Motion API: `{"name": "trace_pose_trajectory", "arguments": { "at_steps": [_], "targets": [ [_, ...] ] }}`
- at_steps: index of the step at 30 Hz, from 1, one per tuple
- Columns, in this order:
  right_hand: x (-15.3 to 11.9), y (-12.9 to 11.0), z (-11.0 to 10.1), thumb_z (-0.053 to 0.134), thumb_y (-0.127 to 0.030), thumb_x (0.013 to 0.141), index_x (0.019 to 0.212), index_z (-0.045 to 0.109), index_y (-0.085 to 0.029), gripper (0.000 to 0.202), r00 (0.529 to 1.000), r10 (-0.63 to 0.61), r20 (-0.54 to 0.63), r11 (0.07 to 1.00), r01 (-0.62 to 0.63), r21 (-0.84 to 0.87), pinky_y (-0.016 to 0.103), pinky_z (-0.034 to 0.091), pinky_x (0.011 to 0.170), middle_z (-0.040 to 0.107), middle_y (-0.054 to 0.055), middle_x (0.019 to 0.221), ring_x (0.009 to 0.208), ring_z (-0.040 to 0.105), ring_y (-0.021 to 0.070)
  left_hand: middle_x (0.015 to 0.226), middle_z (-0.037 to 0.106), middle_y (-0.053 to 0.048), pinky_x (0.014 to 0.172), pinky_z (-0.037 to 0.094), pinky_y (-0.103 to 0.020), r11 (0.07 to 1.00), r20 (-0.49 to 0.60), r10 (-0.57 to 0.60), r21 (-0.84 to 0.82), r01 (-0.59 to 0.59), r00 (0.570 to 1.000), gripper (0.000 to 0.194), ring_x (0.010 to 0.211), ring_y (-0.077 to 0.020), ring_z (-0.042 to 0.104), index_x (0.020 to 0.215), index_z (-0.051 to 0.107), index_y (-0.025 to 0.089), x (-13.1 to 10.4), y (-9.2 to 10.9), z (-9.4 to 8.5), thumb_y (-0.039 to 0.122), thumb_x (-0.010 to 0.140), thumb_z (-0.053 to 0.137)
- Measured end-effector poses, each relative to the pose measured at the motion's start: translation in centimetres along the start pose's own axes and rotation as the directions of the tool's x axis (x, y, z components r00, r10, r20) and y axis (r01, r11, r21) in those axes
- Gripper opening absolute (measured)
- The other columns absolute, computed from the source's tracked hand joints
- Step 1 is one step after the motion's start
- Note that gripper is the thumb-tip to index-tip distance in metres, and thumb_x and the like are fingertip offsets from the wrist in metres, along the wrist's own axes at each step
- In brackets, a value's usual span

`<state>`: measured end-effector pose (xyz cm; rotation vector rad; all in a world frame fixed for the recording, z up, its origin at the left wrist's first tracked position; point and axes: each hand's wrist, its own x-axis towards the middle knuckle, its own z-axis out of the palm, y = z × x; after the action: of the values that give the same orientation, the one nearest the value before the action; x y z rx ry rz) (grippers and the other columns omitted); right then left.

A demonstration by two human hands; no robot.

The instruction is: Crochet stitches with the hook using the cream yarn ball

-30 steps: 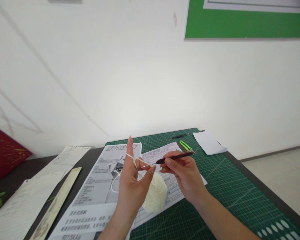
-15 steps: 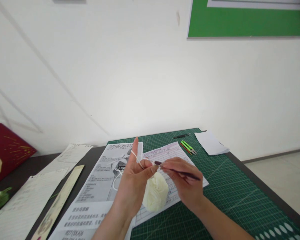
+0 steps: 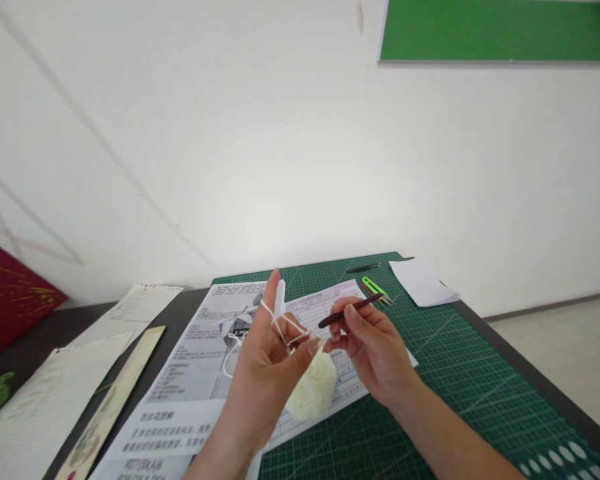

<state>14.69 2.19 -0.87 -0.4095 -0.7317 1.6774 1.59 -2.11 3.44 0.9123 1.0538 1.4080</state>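
My left hand (image 3: 270, 357) pinches white yarn (image 3: 300, 335) between thumb and fingers, its index finger raised with a strand looped round it. Closed round a dark crochet hook (image 3: 347, 312) is my right hand (image 3: 373, 343), just right of my left fingertips. The hook's dark end points left toward the pinched yarn; whether a strand is on it is too small to tell. Beneath the hands a pale cream yarn ball (image 3: 313, 390) rests on a lined sheet (image 3: 343, 393), partly covered by my left hand.
Printed pages (image 3: 180, 380) lie left of the hands, beside a long pale strip (image 3: 115, 400). Green snips (image 3: 375, 289), dark tweezers (image 3: 363, 269) and a white paper (image 3: 423, 283) lie at the back of the green cutting mat (image 3: 460, 373). A wall stands behind.
My right hand has turned and now holds the hook raised, its handle pointing up to the right. The strands at my left hand show more openly. The view has shifted slightly.
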Motion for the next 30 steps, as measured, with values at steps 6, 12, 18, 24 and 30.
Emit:
{"name": "trace_pose_trajectory", "arguments": {
  "at_steps": [6, 12, 18, 24, 30],
  "targets": [
    [0.0, -0.7, 0.0, 0.070, -0.031, 0.081, 0.077, 0.070, -0.016, 0.015, 0.998, -0.055, 0.029, 0.998, 0.056, -0.031, 0.021, 0.059, 0.052, 0.060, -0.003, 0.062, 0.053, 0.057, 0.0080, 0.064, 0.052, 0.006, 0.059, 0.039, -0.024, 0.999, 0.047, -0.018, 0.029, 0.016, 0.999, 0.092, 0.060, -0.0106, 0.048, 0.147, 0.023, 0.033, -0.4, 0.2, 0.3, 0.017, 0.072, 0.073],
    [0.2, -1.1, -0.2, 0.066, -0.030, 0.084, 0.075, 0.067, -0.016, 0.017, 0.991, -0.111, 0.078, 0.989, 0.117, -0.088, 0.021, 0.056, 0.049, 0.056, -0.003, 0.063, 0.053, 0.053, 0.0080, 0.065, 0.053, 0.006, 0.060, 0.038, -0.025, 0.997, 0.119, -0.064, 0.052, 0.059, 0.991, 0.090, 0.060, -0.0105, 0.048, 0.146, 0.024, 0.035, -0.4, 0.1, 0.1, 0.015, 0.073, 0.072],
    [0.3, -1.7, -0.3, 0.065, -0.034, 0.084, 0.074, 0.064, -0.017, 0.019, 0.984, -0.145, 0.099, 0.977, 0.158, -0.141, 0.023, 0.056, 0.051, 0.055, -0.003, 0.065, 0.053, 0.055, 0.0092, 0.064, 0.053, 0.006, 0.058, 0.036, -0.025, 0.996, 0.158, -0.081, 0.042, 0.075, 0.984, 0.092, 0.060, -0.0102, 0.047, 0.147, 0.021, 0.033, -0.5, 0.1, 0.1, 0.014, 0.073, 0.072],
    [0.3, -2.3, -0.7, 0.063, -0.033, 0.085, 0.076, 0.063, -0.018, 0.018, 0.979, -0.154, 0.134, 0.968, 0.177, -0.179, 0.023, 0.053, 0.050, 0.056, -0.003, 0.069, 0.056, 0.059, 0.0108, 0.064, 0.054, 0.005, 0.060, 0.037, -0.026, 0.992, 0.166, -0.122, 0.061, 0.113, 0.979, 0.092, 0.059, -0.0106, 0.048, 0.147, 0.024, 0.034, -0.6, 0.3, 0.2, 0.014, 0.071, 0.073],
    [0.3, -2.6, -0.9, 0.062, -0.033, 0.086, 0.076, 0.063, -0.018, 0.018, 0.969, -0.170, 0.179, 0.961, 0.204, -0.189, 0.023, 0.052, 0.050, 0.056, -0.003, 0.069, 0.057, 0.059, 0.0107, 0.064, 0.054, 0.005, 0.060, 0.036, -0.026, 0.987, 0.185, -0.157, 0.056, 0.149, 0.970, 0.094, 0.061, -0.0110, 0.048, 0.148, 0.022, 0.032, -0.5, 0.2, 0.1, 0.013, 0.071, 0.073]
  ]
}}
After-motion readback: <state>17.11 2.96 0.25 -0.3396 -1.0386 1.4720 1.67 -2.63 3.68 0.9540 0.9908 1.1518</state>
